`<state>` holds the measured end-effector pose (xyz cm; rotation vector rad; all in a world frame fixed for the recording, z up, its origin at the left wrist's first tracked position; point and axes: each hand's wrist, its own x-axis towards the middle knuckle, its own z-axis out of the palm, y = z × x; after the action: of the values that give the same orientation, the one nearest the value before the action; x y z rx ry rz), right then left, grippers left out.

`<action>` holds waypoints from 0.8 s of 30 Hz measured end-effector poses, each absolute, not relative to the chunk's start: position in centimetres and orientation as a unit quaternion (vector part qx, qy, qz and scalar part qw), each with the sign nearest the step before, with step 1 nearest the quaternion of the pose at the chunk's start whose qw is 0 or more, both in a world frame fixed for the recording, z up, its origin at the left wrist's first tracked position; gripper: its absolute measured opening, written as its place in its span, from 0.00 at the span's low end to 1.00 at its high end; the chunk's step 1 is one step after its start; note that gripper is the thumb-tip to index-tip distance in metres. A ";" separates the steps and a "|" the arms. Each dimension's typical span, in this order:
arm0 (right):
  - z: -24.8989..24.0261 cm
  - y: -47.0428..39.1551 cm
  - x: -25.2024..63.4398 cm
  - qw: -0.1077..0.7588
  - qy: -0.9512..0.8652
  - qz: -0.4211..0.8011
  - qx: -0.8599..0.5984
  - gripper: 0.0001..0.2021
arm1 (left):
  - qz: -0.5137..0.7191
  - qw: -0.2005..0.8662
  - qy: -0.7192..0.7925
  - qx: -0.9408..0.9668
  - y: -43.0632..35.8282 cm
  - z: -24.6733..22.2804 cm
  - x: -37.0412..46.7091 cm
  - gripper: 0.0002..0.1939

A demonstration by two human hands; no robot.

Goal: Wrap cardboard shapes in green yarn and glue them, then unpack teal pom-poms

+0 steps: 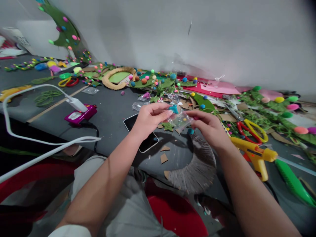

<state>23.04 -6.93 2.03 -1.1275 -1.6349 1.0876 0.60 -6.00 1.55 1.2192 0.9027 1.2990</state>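
Observation:
My left hand (151, 118) pinches a small bright blue piece (173, 109), perhaps felt or a pom-pom, between thumb and fingers. Beside it, a clear plastic bag (184, 121) stretches across to my right hand (207, 125), whose fingers are closed on its edge. Below the right hand lies a crescent wrapped in grey yarn (197, 164), with a blue pom-pom (191, 131) near its upper tip. A dark-screened phone (148, 143) rests partly under my left wrist. A small green star-like piece (168, 127) sits below the bag.
A yellow glue gun (256, 153) lies right of my right forearm, near scissors (249, 130) and a green comb-like tool (293, 184). On the left are a purple plug adapter (81, 115) and white cable (49, 143). Pom-pom-covered greenery (158, 82) and a tan ring (108, 80) line the wall.

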 end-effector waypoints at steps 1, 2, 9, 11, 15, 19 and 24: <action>2.1 -7.0 23.1 0.442 -0.643 0.436 -0.449 0.15 | 0.540 0.531 0.382 0.528 -6.1 1.6 0.6 0.15; 2.1 -7.1 23.1 0.456 -0.638 0.436 -0.442 0.16 | 0.534 0.524 0.382 0.543 -6.2 1.6 0.7 0.14; 2.4 -7.4 22.5 0.447 -0.675 0.393 -0.435 0.14 | 0.512 0.468 0.411 0.592 -6.7 1.6 1.3 0.15; 2.4 -7.3 22.5 0.452 -0.665 0.399 -0.441 0.15 | 0.509 0.454 0.409 0.606 -6.6 1.5 1.2 0.14; 2.4 -7.4 22.3 0.435 -0.671 0.401 -0.448 0.16 | 0.481 0.443 0.398 0.644 -6.2 1.3 0.8 0.15; 2.2 -7.4 22.0 0.388 -0.716 0.372 -0.446 0.14 | 0.466 0.479 0.395 0.630 -6.2 1.3 0.8 0.16; 1.9 -7.3 21.8 0.381 -0.714 0.346 -0.475 0.15 | 0.467 0.519 0.371 0.612 -6.7 1.6 1.3 0.19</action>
<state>21.78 -7.31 1.87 -1.2117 -1.8230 0.8827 1.28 -6.66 1.58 1.4683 0.8908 1.1211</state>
